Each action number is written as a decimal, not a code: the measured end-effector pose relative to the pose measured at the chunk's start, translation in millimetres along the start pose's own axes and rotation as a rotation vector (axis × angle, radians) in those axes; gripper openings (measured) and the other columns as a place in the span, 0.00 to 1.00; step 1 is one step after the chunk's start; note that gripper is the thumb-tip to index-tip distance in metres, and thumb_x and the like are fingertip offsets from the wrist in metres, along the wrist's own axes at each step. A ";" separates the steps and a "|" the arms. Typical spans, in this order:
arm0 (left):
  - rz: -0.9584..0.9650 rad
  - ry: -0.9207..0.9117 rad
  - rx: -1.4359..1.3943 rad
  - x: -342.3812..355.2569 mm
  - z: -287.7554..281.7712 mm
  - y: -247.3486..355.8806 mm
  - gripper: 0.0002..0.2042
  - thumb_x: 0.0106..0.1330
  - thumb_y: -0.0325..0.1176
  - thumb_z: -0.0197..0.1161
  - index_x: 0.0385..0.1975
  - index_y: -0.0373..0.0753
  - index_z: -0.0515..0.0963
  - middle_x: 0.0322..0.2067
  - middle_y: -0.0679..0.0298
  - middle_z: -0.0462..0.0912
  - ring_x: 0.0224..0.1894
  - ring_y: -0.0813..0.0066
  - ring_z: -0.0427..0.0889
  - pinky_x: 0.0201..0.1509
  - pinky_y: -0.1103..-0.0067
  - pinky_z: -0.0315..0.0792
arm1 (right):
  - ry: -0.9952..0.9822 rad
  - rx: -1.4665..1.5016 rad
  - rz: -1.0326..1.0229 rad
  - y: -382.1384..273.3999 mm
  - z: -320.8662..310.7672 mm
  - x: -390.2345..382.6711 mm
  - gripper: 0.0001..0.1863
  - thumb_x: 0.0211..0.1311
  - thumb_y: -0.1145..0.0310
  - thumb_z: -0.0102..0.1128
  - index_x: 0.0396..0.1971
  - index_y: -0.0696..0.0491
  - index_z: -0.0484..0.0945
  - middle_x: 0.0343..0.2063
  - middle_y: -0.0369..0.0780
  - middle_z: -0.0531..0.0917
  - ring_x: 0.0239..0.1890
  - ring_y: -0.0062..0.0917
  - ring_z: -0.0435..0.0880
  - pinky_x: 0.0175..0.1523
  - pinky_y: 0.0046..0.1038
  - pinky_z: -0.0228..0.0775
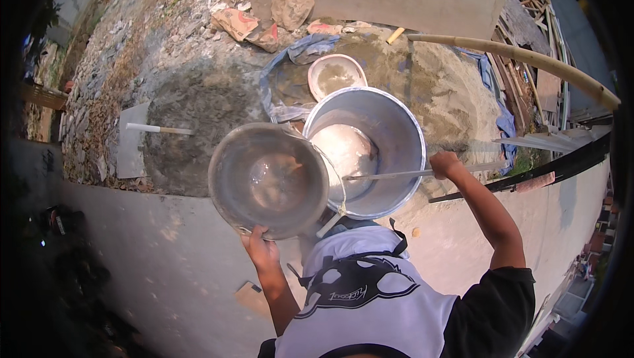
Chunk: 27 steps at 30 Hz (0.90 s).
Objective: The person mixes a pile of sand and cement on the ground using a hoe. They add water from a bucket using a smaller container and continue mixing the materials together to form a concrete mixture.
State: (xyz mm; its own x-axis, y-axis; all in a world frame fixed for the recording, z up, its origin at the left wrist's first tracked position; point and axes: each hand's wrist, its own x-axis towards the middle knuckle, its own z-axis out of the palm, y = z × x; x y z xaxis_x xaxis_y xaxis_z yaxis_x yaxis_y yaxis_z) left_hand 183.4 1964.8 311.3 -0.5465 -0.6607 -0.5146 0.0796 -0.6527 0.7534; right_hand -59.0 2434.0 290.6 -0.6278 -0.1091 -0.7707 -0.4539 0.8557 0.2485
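My left hand (261, 246) grips the lower rim of a grey, worn bucket (234, 179), tilted so its nearly bare inside faces up, with a little residue at the bottom. The bucket overlaps the left rim of a large blue-grey tub (396, 133), which holds pale, whitish material low inside. My right hand (446, 165) is closed around a long flat stick (389, 175) that reaches down into the tub. A cord with a short pale tube (330, 222) hangs from the bucket's side, between bucket and tub. Behind the tub sits a small pink-rimmed basin (337, 61) with sandy residue.
Torn paper sacks (234, 22), a blue tarp (297, 47) under sand, and gravel (99, 94) lie beyond. A board with a white-handled tool (158, 129) is at left. A bamboo pole (548, 67) and stacked planks (528, 94) are at right. A concrete ledge (145, 239) runs nearby.
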 end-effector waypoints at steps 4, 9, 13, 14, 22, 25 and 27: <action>-0.029 0.011 0.063 -14.4 16.2 4.9 0.36 0.47 0.14 0.53 0.64 0.31 0.63 0.59 0.55 0.71 0.58 0.63 0.75 0.61 0.71 0.72 | -0.045 -0.004 -0.062 -27.9 25.2 5.9 0.15 0.54 0.70 0.64 0.43 0.53 0.86 0.45 0.44 0.87 0.48 0.37 0.87 0.50 0.39 0.81; -0.075 -0.142 0.081 -9.1 29.6 -9.0 0.37 0.48 0.15 0.53 0.66 0.32 0.62 0.60 0.54 0.71 0.58 0.61 0.75 0.62 0.73 0.71 | -0.050 -0.022 0.059 -90.1 -27.9 -34.8 0.25 0.61 0.55 0.64 0.54 0.54 0.82 0.60 0.49 0.77 0.66 0.37 0.73 0.56 0.42 0.77; -0.183 -0.273 0.120 0.8 79.2 -27.7 0.36 0.51 0.13 0.51 0.66 0.34 0.59 0.58 0.57 0.71 0.59 0.62 0.73 0.63 0.69 0.70 | -0.069 1.352 -0.328 -87.2 -30.8 -18.1 0.41 0.67 0.36 0.52 0.66 0.57 0.68 0.65 0.48 0.71 0.64 0.39 0.74 0.60 0.47 0.73; -0.204 -0.296 0.110 -2.3 86.4 -34.3 0.38 0.51 0.13 0.52 0.68 0.34 0.58 0.59 0.56 0.71 0.59 0.63 0.74 0.63 0.70 0.69 | -0.192 1.823 -0.451 -92.4 -41.4 -31.9 0.44 0.67 0.34 0.49 0.67 0.57 0.65 0.65 0.47 0.70 0.63 0.39 0.74 0.60 0.48 0.73; -0.451 -0.433 0.195 -3.2 131.8 -127.3 0.39 0.56 0.19 0.61 0.70 0.36 0.54 0.60 0.58 0.70 0.61 0.64 0.71 0.64 0.68 0.68 | 0.199 1.960 0.152 -99.2 -48.3 -101.8 0.25 0.59 0.71 0.66 0.56 0.61 0.71 0.38 0.45 0.79 0.33 0.26 0.81 0.21 0.24 0.78; -0.518 -0.285 0.496 1.7 166.9 -125.7 0.37 0.59 0.26 0.66 0.69 0.35 0.56 0.60 0.55 0.69 0.60 0.60 0.71 0.64 0.65 0.67 | 0.307 1.942 0.209 -86.4 -22.8 -64.2 0.12 0.56 0.78 0.58 0.41 0.66 0.75 0.25 0.40 0.80 0.20 0.24 0.81 0.15 0.24 0.69; 0.022 -0.248 0.807 35.8 153.9 -150.0 0.39 0.60 0.32 0.67 0.70 0.35 0.54 0.61 0.52 0.68 0.61 0.56 0.71 0.63 0.63 0.68 | 0.291 1.794 0.193 -90.4 -26.5 -30.4 0.14 0.56 0.78 0.58 0.42 0.66 0.75 0.26 0.42 0.81 0.20 0.23 0.82 0.17 0.25 0.71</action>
State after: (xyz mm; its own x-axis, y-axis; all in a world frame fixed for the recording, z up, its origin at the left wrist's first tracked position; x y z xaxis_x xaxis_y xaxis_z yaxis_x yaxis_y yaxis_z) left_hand 23.6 2096.1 242.8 -0.7265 -0.5079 -0.4628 -0.4764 -0.1130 0.8719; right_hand -15.6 2346.6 307.2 -0.7497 0.1389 -0.6471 0.6555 0.2907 -0.6970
